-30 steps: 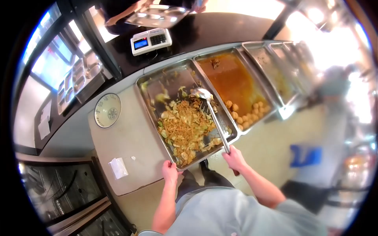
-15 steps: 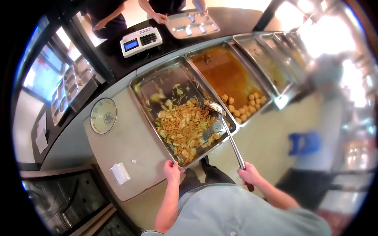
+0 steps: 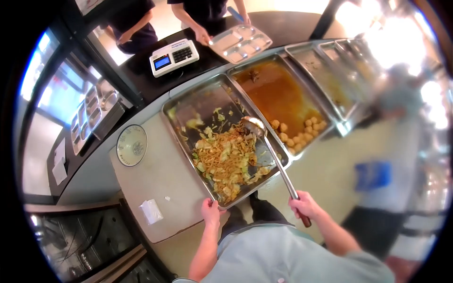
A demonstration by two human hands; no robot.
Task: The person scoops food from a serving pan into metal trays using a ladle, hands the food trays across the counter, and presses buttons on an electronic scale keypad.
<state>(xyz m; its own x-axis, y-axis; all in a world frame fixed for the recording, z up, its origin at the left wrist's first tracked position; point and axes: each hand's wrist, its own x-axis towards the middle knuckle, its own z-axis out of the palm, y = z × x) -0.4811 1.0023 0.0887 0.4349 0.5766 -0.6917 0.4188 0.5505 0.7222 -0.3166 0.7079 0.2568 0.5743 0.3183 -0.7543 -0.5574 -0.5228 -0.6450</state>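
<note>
My right hand [image 3: 303,205] is closed around the dark handle end of a long steel ladle [image 3: 278,166]. The ladle's bowl rests at the right side of the noodle heap, by the rim shared with the neighbouring pan; how much food it holds is hard to tell. Fried noodles with cabbage [image 3: 226,158] lie in the near half of a deep steel serving pan [image 3: 183,152], with scraps along its far part. At that pan's near left corner, my left hand [image 3: 212,211] grips the rim.
Right of the noodles is a pan of brown sauce [image 3: 278,92] with several round balls [image 3: 302,136]. A patterned bowl [image 3: 132,145] and a white packet [image 3: 151,211] sit at left. Across the counter, one person's hands hold a compartment tray [image 3: 240,43] near a white keypad device [image 3: 173,57].
The ladle's bowl has moved a little away from me and to the left, against the heap's edge. The other person's compartment tray has come closer to the pans. My left hand stays at the corner.
</note>
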